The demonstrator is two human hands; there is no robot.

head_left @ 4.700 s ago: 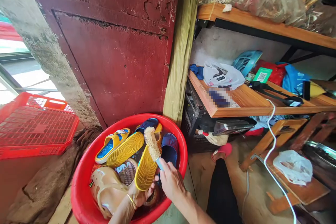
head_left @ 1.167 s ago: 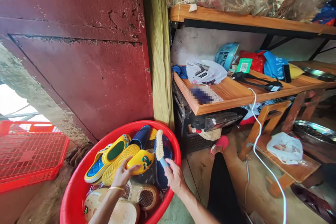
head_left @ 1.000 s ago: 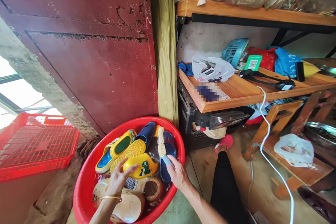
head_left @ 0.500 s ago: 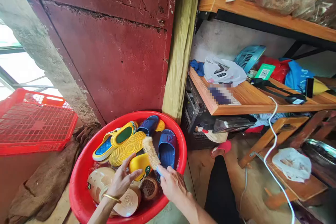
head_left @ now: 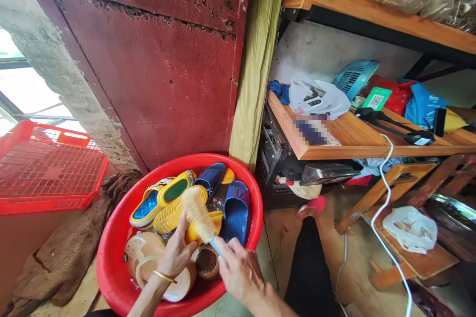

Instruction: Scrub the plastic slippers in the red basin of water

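My right hand point(head_left: 241, 268) is closed round the blue handle of a scrubbing brush point(head_left: 197, 214), its pale bristles over a yellow slipper point(head_left: 216, 220). My left hand point(head_left: 175, 251), with a gold bangle at the wrist, grips the near side of that slipper; the brush partly hides it. Around them in a red basin point(head_left: 107, 237) lie a yellow slipper with a green patch point(head_left: 175, 190), a blue slide point(head_left: 236, 215), another blue slipper point(head_left: 210, 177), beige clogs point(head_left: 143, 246) and a brown-soled shoe point(head_left: 207, 261). Some water shows between the shoes.
A maroon door point(head_left: 159, 74) stands behind the basin. At the left are a red plastic crate point(head_left: 52, 173) and a brown cloth point(head_left: 63, 242). A wooden shelf point(head_left: 349, 133) holds bags and a blue fan. My leg, a white cable point(head_left: 383, 183) and a wooden chair point(head_left: 420, 257) are on the right.
The brush has swept left and toward me across the yellow slipper, with my right hand following. My left hand stays at the slipper, its fingers closer together. The view has shifted slightly.
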